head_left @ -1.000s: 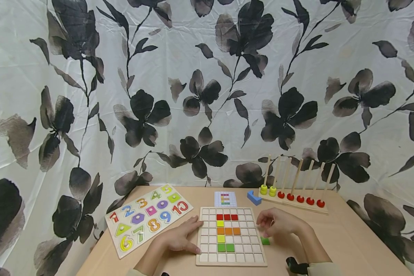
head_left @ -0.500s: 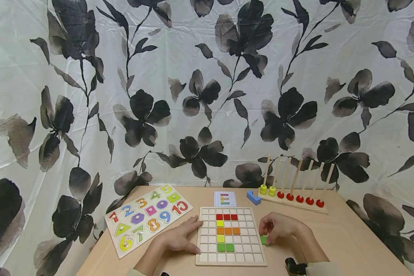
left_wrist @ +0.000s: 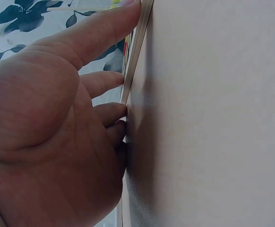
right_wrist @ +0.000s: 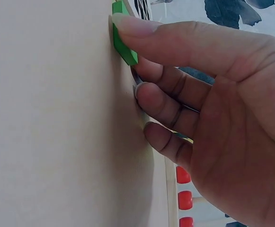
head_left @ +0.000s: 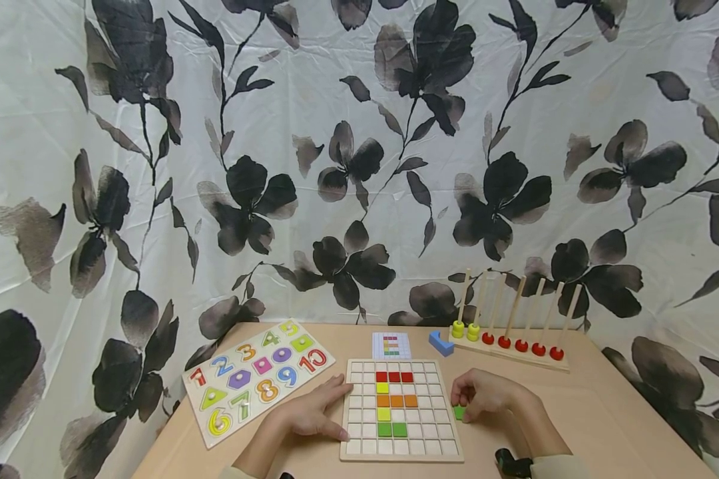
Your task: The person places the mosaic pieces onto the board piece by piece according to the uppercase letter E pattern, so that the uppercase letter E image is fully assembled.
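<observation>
A wooden grid board (head_left: 427, 450) lies in front of me in the head view. Red, yellow, orange and green square tiles sit in some of its cells, the rest being pale. My left hand (head_left: 307, 414) touches the board's left edge with thumb and fingertips, its fingers spread and fairly straight. At the board's right side, my right hand (head_left: 492, 394) pinches a loose green tile (head_left: 459, 414) between thumb and index finger. In the right wrist view the thumb presses on this green tile (right_wrist: 124, 47), close to the tabletop; the remaining fingers are curled.
Behind the board is a small pattern card (head_left: 391, 346), with a blue block (head_left: 441, 343) to its right. A bead stacker (head_left: 509, 349) with upright pegs stands at the back right. To the left lies a number puzzle board (head_left: 257, 379). A floral cloth (head_left: 335, 199) hangs behind the table.
My right hand has come down slightly onto the loose green tile and now grips it, where a second ago it hovered above. My left hand has stayed at the board's edge.
</observation>
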Motion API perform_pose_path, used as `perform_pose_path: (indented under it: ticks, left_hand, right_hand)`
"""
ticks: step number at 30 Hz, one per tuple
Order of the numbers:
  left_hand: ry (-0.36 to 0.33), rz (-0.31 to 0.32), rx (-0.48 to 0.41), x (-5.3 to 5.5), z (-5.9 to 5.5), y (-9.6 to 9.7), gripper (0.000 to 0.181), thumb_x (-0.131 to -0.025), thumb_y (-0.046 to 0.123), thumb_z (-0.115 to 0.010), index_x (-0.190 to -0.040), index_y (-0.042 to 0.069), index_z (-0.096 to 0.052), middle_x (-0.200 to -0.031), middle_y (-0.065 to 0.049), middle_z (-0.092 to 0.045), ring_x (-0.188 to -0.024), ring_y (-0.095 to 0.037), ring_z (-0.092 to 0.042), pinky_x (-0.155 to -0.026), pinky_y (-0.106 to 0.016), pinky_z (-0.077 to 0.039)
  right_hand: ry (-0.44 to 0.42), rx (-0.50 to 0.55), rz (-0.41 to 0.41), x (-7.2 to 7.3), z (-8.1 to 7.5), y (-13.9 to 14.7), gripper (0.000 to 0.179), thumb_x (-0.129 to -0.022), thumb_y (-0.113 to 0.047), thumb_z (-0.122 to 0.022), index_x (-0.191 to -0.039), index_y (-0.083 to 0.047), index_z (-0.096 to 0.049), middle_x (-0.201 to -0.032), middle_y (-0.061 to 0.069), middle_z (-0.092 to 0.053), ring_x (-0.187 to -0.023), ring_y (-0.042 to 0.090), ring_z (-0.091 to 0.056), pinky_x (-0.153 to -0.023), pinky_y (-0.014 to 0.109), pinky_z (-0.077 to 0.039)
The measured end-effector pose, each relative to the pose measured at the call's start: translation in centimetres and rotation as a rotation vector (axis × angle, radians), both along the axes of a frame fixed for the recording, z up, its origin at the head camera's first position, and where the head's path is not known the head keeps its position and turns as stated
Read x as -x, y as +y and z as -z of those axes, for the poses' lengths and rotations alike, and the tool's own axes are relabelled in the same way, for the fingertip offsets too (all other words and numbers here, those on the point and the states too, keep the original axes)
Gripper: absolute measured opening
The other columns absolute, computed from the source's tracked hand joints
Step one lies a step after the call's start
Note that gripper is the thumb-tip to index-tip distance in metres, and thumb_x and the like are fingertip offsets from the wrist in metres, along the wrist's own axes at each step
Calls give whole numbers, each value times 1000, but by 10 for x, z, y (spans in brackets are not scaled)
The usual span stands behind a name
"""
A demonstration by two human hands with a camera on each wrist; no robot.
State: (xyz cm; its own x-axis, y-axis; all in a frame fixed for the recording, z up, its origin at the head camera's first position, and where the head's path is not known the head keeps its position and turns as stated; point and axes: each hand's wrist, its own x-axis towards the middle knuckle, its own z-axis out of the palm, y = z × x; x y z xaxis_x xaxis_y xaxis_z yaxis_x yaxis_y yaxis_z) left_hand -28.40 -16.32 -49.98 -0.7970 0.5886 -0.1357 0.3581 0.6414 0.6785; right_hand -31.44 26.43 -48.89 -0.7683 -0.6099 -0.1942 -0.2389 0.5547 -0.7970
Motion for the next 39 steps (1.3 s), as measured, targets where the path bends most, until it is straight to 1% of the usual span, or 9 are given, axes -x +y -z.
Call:
perform_pose_path:
  ticks: [4,10,13,19,24,29,34,36,39]
  left_hand:
    - [-2,-2,3,1,1,0,94,-81,37,-87,-160,13,-41,-173,-19,-18,-161,-42,-13,-127,-67,-13]
    - [-1,-5,3,1,1,0,95,-81,37,-87,-160,13,-41,-174,-18,-19,-161,-42,-13,-127,-67,-13]
    - [4,-4,8,1,1,1,94,-81,37,-87,-160,13,-41,-173,-18,-19,-161,-41,-14,-127,-67,-13]
    - [-3,-5,5,0,0,1,94,-81,37,-87,-160,14,-41,-174,-18,-19,-161,-41,-13,-127,-67,-13]
    - [-5,-9,5,0,0,1,94,-81,38,-87,-160,14,-41,-174,-18,-18,-161,-41,-13,-127,-66,-13]
    - [-1,-10,8,0,-2,2,93,-82,38,-87,-160,13,-41,-174,-18,-19,-161,-41,-14,-128,-66,-13]
    - [4,-5,10,0,0,1,94,-82,38,-86,-160,13,-41,-174,-18,-18,-161,-41,-14,-127,-66,-13]
    - [4,-2,7,0,0,1,94,-82,38,-86,-160,13,-41,-174,-19,-18,-161,-42,-13,-127,-67,-13]
    - [5,-1,4,1,1,1,94,-82,38,-86,-160,13,-41,-174,-19,-17,-161,-42,-13,-127,-66,-13]
  right_hand:
    - [1,-1,13,-1,0,0,23,-79,4,-84,-98,-1,-73,-85,9,-62,-81,19,-53,-67,23,-43]
    - [5,3,6,-1,0,0,22,-80,4,-84,-98,-1,-73,-85,12,-62,-80,18,-52,-67,23,-42]
    - [8,-1,8,-1,0,0,22,-79,4,-84,-98,-1,-73,-85,10,-62,-80,18,-52,-67,23,-43]
    - [41,1,43,0,1,0,26,-77,6,-85,-97,0,-69,-87,7,-62,-83,20,-53,-67,24,-44]
    - [60,12,58,1,2,1,25,-77,7,-83,-96,0,-69,-87,8,-62,-82,21,-54,-66,24,-45]
    - [64,17,62,2,2,1,21,-80,7,-81,-96,1,-70,-87,7,-63,-82,20,-54,-66,24,-47]
    - [52,44,63,3,1,0,15,-84,5,-78,-96,1,-70,-85,5,-63,-78,17,-55,-63,23,-47]
    - [68,57,67,4,1,0,12,-87,3,-76,-97,1,-69,-83,4,-62,-75,16,-55,-61,23,-46]
    - [126,73,72,5,0,0,7,-92,0,-72,-98,1,-70,-82,3,-62,-71,12,-56,-60,22,-47]
